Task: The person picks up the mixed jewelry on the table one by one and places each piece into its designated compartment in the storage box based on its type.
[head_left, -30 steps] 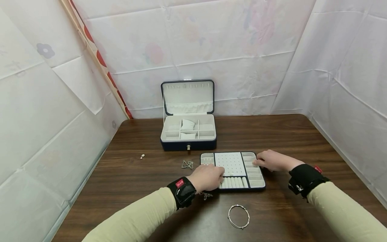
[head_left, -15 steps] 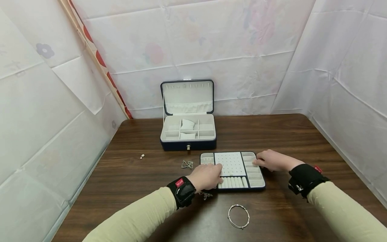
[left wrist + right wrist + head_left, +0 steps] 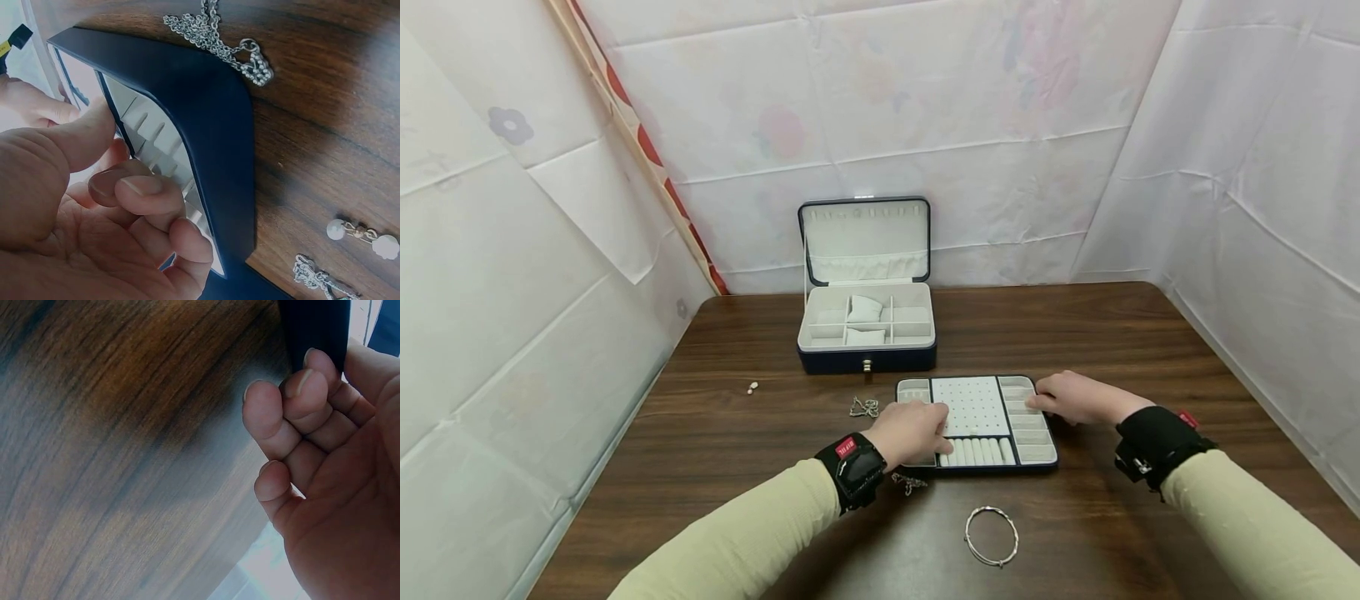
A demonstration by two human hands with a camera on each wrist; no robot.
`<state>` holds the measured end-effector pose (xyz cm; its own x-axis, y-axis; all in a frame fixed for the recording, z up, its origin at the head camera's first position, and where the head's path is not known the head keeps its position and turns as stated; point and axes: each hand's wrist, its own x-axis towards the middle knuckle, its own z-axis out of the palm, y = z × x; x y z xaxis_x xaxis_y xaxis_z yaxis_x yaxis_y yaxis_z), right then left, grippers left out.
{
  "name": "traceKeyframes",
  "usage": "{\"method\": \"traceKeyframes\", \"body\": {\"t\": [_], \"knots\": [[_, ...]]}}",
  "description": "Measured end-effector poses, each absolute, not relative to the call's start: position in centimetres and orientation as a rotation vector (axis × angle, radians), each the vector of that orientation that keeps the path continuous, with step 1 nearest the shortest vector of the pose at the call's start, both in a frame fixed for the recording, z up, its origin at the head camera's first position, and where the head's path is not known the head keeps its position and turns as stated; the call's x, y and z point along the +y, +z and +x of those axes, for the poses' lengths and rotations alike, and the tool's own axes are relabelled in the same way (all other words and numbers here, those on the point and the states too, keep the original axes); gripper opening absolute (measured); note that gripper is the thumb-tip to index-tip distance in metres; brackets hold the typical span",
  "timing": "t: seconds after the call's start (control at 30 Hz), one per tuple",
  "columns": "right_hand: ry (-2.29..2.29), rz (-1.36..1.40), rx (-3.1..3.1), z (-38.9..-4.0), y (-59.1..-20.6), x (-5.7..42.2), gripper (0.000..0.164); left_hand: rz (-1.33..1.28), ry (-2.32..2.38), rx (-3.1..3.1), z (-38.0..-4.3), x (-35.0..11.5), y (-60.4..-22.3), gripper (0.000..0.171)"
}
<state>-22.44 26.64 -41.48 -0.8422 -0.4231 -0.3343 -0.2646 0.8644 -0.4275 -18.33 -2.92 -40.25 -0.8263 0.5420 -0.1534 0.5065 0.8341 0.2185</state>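
Note:
A navy jewelry tray [image 3: 1000,471], lined in white, lies on the table with ring rolls [image 3: 977,452] along its front and a dotted pad behind them. Over its left part reaches my left hand [image 3: 906,433]; the thumb touches near a divider in the left wrist view, the other fingers are loosely bent, and nothing shows between them. My right hand [image 3: 1078,398] pinches the tray's right edge, thumb inside and bent fingers against the navy side wall [image 3: 315,331]. One silver chain [image 3: 909,483] lies by the tray's front left corner, another chain [image 3: 864,407] left of it.
Behind the tray stands an open navy jewelry box [image 3: 867,360] with white compartments and two small cushions [image 3: 866,310]. A silver bangle [image 3: 1017,537] lies in front of the tray. Pearl earrings [image 3: 362,236] rest at the left. White cloth walls [image 3: 880,125] surround the brown table [image 3: 700,467].
My left hand has drawn slightly left across the ring rolls, and its thumb and index finger have spread apart. The right hand keeps its hold on the tray's edge.

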Motion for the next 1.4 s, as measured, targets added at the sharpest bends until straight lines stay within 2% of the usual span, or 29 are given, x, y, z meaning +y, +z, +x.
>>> {"method": "traceKeyframes", "body": {"t": [0.83, 1.4], "knots": [[-0.508, -0.487, 2.614, -22.7, -41.9, 27.0, 0.033, 0.826, 0.272, 2.823, -18.6, -3.8, -40.0, 0.029], [-0.494, -0.484, 2.613, -22.7, -41.8, 26.8, 0.033, 0.719, 0.465, 2.843, -19.8, -8.3, -36.1, 0.014]]}}
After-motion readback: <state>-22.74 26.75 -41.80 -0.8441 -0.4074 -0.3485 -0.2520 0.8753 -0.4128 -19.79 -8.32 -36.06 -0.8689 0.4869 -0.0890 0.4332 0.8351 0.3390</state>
